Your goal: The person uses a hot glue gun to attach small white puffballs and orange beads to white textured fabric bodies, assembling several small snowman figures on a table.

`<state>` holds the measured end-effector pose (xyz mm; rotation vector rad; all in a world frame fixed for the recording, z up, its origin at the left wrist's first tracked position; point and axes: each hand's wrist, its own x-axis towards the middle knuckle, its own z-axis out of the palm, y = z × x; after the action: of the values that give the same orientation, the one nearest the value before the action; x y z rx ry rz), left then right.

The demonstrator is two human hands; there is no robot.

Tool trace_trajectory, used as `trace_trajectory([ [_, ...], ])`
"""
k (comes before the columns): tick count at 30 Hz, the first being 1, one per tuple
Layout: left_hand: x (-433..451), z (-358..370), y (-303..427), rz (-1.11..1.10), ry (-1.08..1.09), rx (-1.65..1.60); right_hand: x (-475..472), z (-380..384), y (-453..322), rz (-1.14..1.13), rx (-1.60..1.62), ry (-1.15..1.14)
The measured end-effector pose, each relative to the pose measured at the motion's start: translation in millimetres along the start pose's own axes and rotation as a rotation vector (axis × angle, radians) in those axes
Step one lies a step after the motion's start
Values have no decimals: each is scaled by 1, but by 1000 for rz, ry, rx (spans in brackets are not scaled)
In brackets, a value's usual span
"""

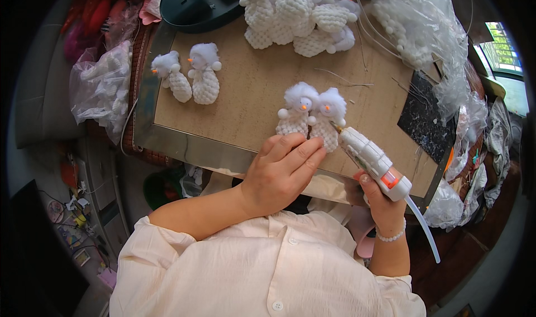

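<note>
Two white knitted snowman dolls with fluffy hats and orange noses lie side by side on the brown table board; one is the left doll (pixel 300 107), the other the right doll (pixel 328 110). My left hand (pixel 284 170) holds them by their lower ends, its fingers covering part of the bodies. In my right hand (pixel 383 204) is a white hot glue gun (pixel 368 153), gripped by its handle. Its metal nozzle points at the right doll's neck, touching or very close. A translucent glue stick (pixel 427 233) sticks out of the gun's back.
Two similar snowmen (pixel 190 74) lie at the left. A pile of white dolls (pixel 293 15) is at the back, beside a dark green basin (pixel 184 7). Right of the gun lies a black mat (pixel 423 116) under plastic bags (pixel 418 28). Loose glue strands (pixel 343 77) lie on the board.
</note>
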<state>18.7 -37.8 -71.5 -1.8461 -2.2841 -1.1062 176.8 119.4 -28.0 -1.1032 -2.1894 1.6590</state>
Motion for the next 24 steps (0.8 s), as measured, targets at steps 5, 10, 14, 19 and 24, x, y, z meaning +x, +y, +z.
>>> trace_trajectory([
  [5, 0, 1, 1, -11, -37, 23, -1, -5, -3, -160, -271, -2],
  [10, -1, 0, 2, -17, -58, 55, -5, -10, -25, -309, -513, 0],
  [14, -2, -5, 1, -1, 21, -44, -10, -8, -27, -343, -366, 18],
  [19, -9, -16, -6, 14, 137, -29, 0, 12, -28, -320, -217, -49],
  [24, -12, -13, -9, -40, 112, -51, 10, 26, -27, -283, -243, -42],
])
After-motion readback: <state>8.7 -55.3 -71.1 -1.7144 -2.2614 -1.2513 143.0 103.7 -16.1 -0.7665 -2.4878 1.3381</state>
